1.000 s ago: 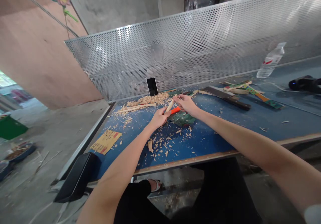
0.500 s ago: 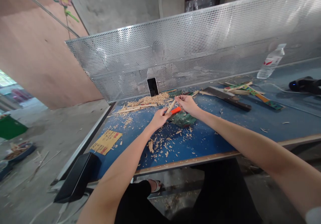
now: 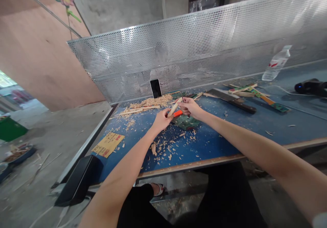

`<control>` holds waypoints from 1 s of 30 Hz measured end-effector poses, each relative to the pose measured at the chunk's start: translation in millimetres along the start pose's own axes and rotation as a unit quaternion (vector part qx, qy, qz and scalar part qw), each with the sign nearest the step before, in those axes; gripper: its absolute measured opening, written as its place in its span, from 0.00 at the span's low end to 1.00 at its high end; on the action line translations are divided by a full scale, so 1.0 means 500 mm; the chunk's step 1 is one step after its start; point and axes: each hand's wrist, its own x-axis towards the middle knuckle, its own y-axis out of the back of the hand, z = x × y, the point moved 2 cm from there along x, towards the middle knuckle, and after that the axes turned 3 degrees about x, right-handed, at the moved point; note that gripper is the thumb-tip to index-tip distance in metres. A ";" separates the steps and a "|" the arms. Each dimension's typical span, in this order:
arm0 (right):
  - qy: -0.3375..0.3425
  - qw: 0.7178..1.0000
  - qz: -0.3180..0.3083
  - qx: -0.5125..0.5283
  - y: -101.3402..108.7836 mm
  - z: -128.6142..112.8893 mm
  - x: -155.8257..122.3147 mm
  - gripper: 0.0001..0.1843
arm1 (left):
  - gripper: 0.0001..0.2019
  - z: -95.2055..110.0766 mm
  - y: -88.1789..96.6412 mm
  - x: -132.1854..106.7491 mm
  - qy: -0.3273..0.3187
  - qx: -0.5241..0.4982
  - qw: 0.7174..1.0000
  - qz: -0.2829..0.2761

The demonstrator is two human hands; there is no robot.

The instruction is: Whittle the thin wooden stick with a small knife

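My left hand (image 3: pixel 161 119) is closed round the lower end of a short pale wooden stick (image 3: pixel 175 107), which slants up to the right. My right hand (image 3: pixel 190 107) is closed on an orange-handled knife (image 3: pixel 178 113), whose handle end pokes out toward my left hand, and it also touches the stick's upper end. Both hands hover just above a small green cutting mat (image 3: pixel 186 122) on the blue table (image 3: pixel 219 143). Wood shavings (image 3: pixel 166 146) lie scattered under and in front of the hands. The knife blade itself is too small to make out.
A phone (image 3: pixel 155 88) leans on the perforated metal screen (image 3: pixel 204 47) behind a shavings pile. To the right lie a cleaver (image 3: pixel 231 99), coloured wooden strips (image 3: pixel 255 92), a water bottle (image 3: pixel 277 63) and a black device (image 3: pixel 310 85). A cardboard tag (image 3: pixel 108 143) and black box (image 3: pixel 79 180) sit left.
My right hand has slid a little along the stick and back, and the stick's tip has risen slightly. My left hand stays in place.
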 end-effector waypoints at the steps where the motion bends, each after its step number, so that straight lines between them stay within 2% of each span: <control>1: 0.005 1.000 -0.004 0.004 -0.001 -0.001 -0.001 0.21 | 0.09 0.000 0.000 0.000 -0.002 -0.009 1.000 0.000; 4: 0.020 1.000 -0.009 0.004 -0.004 -0.007 -0.002 0.20 | 0.14 -0.001 0.000 0.001 0.001 -0.055 0.998 -0.013; 7: 0.033 0.999 0.006 -0.008 -0.007 -0.013 -0.004 0.21 | 0.16 0.000 0.003 0.001 0.011 -0.065 0.998 0.001; 11: 0.028 0.999 0.022 -0.040 -0.012 -0.017 -0.007 0.22 | 0.16 0.004 0.007 -0.001 0.012 -0.026 0.999 0.023; 22: 0.017 0.994 0.049 -0.095 -0.009 0.001 -0.004 0.23 | 0.12 0.007 0.011 -0.010 0.032 0.083 0.996 0.031; 24: 0.028 0.990 0.048 -0.132 -0.007 0.004 -0.002 0.21 | 0.10 0.006 0.013 -0.011 0.030 0.108 0.993 0.024; 26: 0.066 0.973 0.061 -0.214 -0.001 0.000 0.005 0.18 | 0.07 0.004 0.014 -0.012 0.026 0.143 0.989 0.012; 30: 0.129 0.899 0.082 -0.410 0.019 -0.017 0.057 0.17 | 0.04 -0.005 0.008 -0.014 0.045 0.210 0.976 -0.027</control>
